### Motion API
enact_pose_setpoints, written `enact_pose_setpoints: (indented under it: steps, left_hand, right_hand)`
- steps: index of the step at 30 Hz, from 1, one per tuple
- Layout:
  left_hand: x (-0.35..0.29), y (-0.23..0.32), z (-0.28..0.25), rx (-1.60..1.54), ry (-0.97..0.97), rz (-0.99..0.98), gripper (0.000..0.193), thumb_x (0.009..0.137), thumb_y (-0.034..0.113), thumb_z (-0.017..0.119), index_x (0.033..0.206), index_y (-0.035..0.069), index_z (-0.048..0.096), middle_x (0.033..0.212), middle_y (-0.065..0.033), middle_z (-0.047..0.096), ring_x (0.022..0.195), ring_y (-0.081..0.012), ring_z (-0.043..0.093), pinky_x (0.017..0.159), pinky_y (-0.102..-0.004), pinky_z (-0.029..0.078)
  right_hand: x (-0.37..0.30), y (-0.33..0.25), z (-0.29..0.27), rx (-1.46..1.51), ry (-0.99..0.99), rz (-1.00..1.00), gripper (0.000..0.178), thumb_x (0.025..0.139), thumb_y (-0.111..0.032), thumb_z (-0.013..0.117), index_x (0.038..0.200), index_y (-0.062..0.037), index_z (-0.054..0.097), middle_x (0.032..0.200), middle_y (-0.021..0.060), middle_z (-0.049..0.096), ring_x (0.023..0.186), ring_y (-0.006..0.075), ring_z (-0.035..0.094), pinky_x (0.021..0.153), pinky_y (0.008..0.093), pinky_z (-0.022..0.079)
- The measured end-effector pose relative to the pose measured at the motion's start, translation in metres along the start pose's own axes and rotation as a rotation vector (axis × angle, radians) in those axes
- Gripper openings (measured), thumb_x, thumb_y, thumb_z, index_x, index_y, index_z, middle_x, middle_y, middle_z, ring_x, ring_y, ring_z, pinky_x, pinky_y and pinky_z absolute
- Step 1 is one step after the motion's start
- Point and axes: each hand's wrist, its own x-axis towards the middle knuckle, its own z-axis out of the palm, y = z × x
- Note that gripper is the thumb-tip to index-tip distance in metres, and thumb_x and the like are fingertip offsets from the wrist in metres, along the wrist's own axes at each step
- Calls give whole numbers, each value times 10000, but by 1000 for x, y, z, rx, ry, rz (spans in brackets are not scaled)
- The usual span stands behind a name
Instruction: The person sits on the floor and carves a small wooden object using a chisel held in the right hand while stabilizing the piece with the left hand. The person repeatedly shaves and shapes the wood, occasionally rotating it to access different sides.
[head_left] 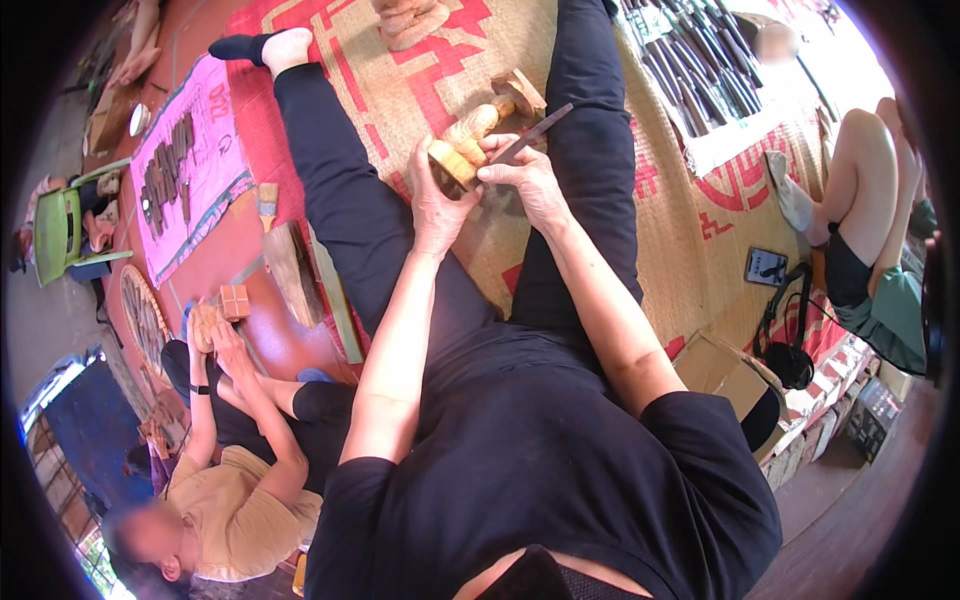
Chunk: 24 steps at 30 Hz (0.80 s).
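Observation:
Between my legs, my left hand (440, 205) is wrapped around the base of a pale carved wooden figure (468, 135). The figure leans away from me, and its far end lies by a brown wooden block (520, 93). My right hand (528, 178) pinches a dark, flat, narrow carving tool (540, 132), with one end sticking out up and to the right. The tool's other end comes close to the figure's base beside my left fingers; whether it touches the wood I cannot tell.
A patterned straw mat (690, 260) lies under me. Many carving tools (700, 65) lie on a cloth at the far right, others on a pink cloth (205, 130) at left. A brush (267, 205) and wood pieces (290, 270) lie by my left leg. A co-worker (240, 480) sits at left, handling wood.

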Motion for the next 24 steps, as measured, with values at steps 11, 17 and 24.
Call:
enact_pose_setpoints:
  steps: [11, 17, 24]
  left_hand:
    - [-3, 4, 0, 99, 3, 40, 996, 671, 63, 847, 1467, 111, 249, 1356, -165, 390, 1250, -316, 475, 1031, -405, 444]
    - [-1, 3, 1, 106, 11, 90, 966, 674, 73, 842, 1448, 103, 265, 1357, -178, 388, 1273, -338, 444, 1044, -423, 423]
    - [-3, 1, 4, 182, 35, 119, 979, 653, 73, 851, 1437, 87, 265, 1365, -194, 378, 1280, -370, 430, 1052, -431, 409]
  right_hand:
    - [-2, -2, 3, 30, 4, 33, 186, 746, -5, 756, 917, -44, 693, 835, 20, 689, 779, 105, 624, 762, 250, 468]
    - [7, 5, -6, 50, 167, -38, 166, 737, 7, 752, 886, -29, 687, 828, 33, 686, 764, 100, 623, 720, 255, 475]
    - [1, -3, 4, -18, 45, 2, 251, 725, 15, 753, 954, -20, 659, 834, 48, 679, 771, 126, 627, 745, 258, 484]
